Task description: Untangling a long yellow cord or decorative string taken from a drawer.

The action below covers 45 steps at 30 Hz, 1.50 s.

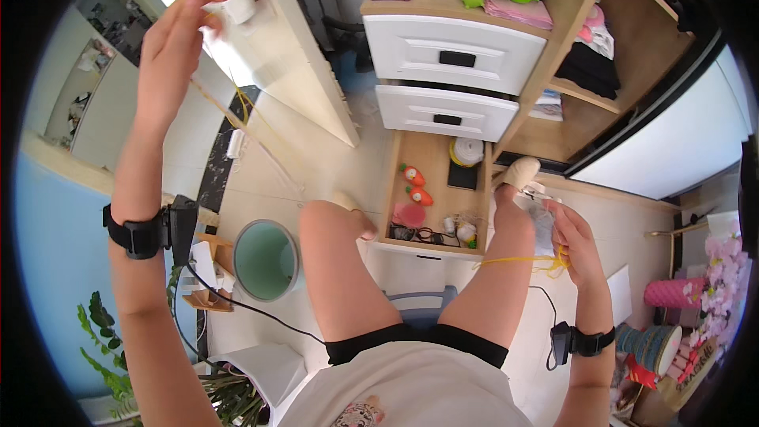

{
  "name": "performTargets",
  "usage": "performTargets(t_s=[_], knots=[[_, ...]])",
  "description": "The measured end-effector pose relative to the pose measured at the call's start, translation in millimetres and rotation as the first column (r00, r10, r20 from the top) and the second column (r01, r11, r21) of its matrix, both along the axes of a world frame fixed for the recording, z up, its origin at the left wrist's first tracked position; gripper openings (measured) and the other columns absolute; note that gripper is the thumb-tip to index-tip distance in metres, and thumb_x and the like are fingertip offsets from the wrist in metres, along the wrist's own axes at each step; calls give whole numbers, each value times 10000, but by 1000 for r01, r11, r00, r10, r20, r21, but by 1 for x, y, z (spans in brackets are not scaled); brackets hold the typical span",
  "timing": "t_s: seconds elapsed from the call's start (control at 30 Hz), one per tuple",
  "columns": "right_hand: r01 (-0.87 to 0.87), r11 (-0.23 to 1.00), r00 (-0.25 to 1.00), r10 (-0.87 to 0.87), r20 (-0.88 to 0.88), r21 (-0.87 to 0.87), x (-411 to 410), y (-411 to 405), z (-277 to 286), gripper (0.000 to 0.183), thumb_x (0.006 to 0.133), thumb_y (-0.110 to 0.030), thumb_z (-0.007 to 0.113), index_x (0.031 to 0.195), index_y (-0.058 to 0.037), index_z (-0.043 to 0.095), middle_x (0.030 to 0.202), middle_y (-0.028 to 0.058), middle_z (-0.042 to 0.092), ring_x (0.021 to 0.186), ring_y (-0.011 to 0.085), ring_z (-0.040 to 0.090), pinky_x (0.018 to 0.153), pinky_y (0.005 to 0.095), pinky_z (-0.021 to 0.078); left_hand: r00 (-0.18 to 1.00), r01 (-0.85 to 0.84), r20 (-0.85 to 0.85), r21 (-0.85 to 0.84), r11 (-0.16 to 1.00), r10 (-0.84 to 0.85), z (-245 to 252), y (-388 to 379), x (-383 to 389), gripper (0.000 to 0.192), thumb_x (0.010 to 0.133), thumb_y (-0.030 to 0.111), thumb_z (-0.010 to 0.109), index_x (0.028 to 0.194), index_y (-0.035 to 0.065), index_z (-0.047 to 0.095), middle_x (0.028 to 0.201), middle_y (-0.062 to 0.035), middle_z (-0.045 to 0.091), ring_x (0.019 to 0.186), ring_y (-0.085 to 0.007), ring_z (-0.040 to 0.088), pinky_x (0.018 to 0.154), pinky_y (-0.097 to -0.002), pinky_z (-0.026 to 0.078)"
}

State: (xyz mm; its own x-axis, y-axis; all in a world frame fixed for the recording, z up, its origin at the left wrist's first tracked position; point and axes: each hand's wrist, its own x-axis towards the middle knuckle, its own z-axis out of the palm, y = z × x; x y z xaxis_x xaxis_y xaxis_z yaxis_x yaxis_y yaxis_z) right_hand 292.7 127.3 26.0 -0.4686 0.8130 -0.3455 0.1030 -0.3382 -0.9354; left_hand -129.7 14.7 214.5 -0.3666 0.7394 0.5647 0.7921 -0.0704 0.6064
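My left hand (172, 56) is raised at the upper left, its fingers blurred and pinched on a thin yellow cord. Lengths of yellow cord (244, 104) hang below and to the right of it. Beyond my knee on the right side, my right hand (572, 237) grips a loose bundle of yellow cord (557, 262). One strand from this bundle lies across my thigh. At its fingertips are a clear plastic bag (542, 228) and a small, thin metallic item (536, 194), too small to name; whether the hand holds them I cannot tell.
An open wooden drawer (436, 187) holds carrot-shaped toys, a white roll and small items. Above are white drawer fronts (456, 59). A green bin (265, 260) stands left of my legs; spools (649, 347) and pink flowers (720, 284) are at the right.
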Motion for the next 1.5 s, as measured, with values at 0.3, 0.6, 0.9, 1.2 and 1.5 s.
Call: performTargets(t_s=[0.3,0.6,0.9,1.2,1.5], knots=[[-29,996,998,24,62,86,15,3,-15,218,846,-250,470,857,-48,554,566,-79,356,490,14,293,433,164,215,928,-252,-353,-371,894,115,-7,1,14,393,892,349,314,1089,82,524,1015,-73,561,983,-182,489,883,-276,339],[49,971,999,-47,-14,235,-1,-14,-7,150,833,-204,497,745,-82,503,524,-81,370,441,-1,301,404,157,225,998,63,4,-398,915,-67,-4,3,9,372,899,283,304,1025,11,524,887,-64,610,952,-140,475,887,-281,316],[76,973,994,-55,-99,218,24,-24,-5,130,828,-184,505,780,-65,529,592,-78,418,502,0,323,448,157,243,960,-255,-251,-597,761,125,0,-15,-56,325,869,239,323,973,5,523,603,-44,562,682,-129,495,693,-244,369],[90,984,987,-68,-144,152,10,-27,5,212,848,-253,472,770,-67,539,568,-85,380,479,0,282,423,160,201,789,-393,-310,410,823,531,100,-66,-42,382,885,347,313,935,72,573,588,4,387,539,-71,362,503,-216,310],[127,982,906,-171,-387,-137,-46,-32,30,304,857,-352,427,903,-66,521,563,-71,298,470,19,261,421,171,213,966,172,238,-313,934,-98,-77,-53,104,322,883,301,366,863,51,569,674,14,489,611,-81,396,595,-218,356]])
